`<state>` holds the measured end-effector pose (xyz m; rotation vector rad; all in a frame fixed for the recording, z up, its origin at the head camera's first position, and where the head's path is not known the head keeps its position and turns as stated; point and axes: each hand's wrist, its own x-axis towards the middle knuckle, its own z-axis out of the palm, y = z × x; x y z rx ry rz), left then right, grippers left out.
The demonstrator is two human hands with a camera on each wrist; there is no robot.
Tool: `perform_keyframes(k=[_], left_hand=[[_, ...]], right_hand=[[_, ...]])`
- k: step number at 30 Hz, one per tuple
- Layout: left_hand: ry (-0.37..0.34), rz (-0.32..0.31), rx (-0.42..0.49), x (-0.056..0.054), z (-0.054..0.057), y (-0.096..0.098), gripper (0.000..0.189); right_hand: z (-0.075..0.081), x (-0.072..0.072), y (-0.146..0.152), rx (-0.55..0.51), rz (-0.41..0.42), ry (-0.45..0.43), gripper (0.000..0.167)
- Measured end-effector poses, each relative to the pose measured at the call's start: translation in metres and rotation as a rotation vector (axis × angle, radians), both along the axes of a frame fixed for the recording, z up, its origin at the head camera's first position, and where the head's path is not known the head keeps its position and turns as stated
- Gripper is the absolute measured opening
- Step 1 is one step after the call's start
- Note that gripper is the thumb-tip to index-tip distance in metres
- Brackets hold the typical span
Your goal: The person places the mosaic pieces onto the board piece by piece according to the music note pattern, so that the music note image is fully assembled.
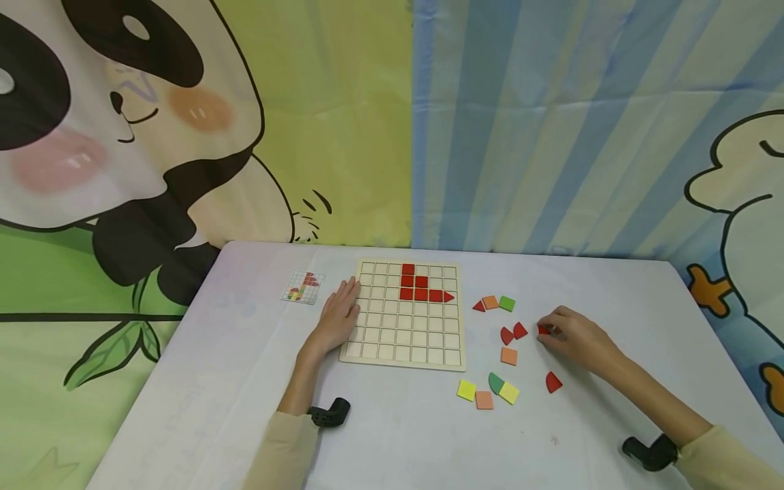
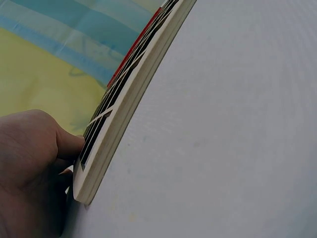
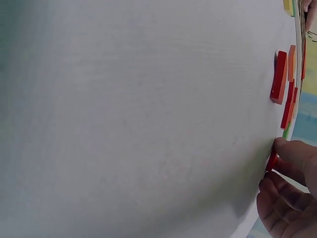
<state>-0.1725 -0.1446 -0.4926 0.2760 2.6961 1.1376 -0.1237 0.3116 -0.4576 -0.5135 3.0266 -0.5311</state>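
Note:
My left hand (image 1: 335, 317) rests along the left edge of a wooden grid board (image 1: 399, 338), fingers extended; in the left wrist view its thumb (image 2: 70, 145) touches the board's side. Several red squares (image 1: 420, 294) and one red triangle (image 1: 449, 297) fill cells in the board's upper right part. To the right of the board, my right hand (image 1: 572, 335) pinches a small red piece (image 3: 272, 159) between thumb and fingers, low over the table. Its outline is mostly hidden by the fingers. Two red quarter-round pieces (image 1: 520, 330) lie just left of this hand, and another (image 1: 553, 382) lies below it.
A small printed pattern card (image 1: 303, 287) lies left of the board. Right of the board are a loose red triangle (image 1: 479, 306), orange squares (image 1: 509, 356), a green square (image 1: 506, 303), yellow squares (image 1: 466, 390) and a green quarter-round (image 1: 495, 382). A printed curtain hangs behind the white table (image 1: 245, 381).

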Motion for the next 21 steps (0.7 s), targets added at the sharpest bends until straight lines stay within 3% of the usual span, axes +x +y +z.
perform_keyframes(k=[12, 21], left_hand=[[0.001, -0.001, 0.007, 0.001, 0.001, -0.001, 0.057], [0.014, -0.003, 0.006, 0.0, -0.002, -0.001, 0.057]], right_hand=[[0.011, -0.009, -0.008, -0.091, 0.03, 0.006, 0.027], [0.024, -0.029, -0.053, -0.133, 0.102, -0.015, 0.027]])
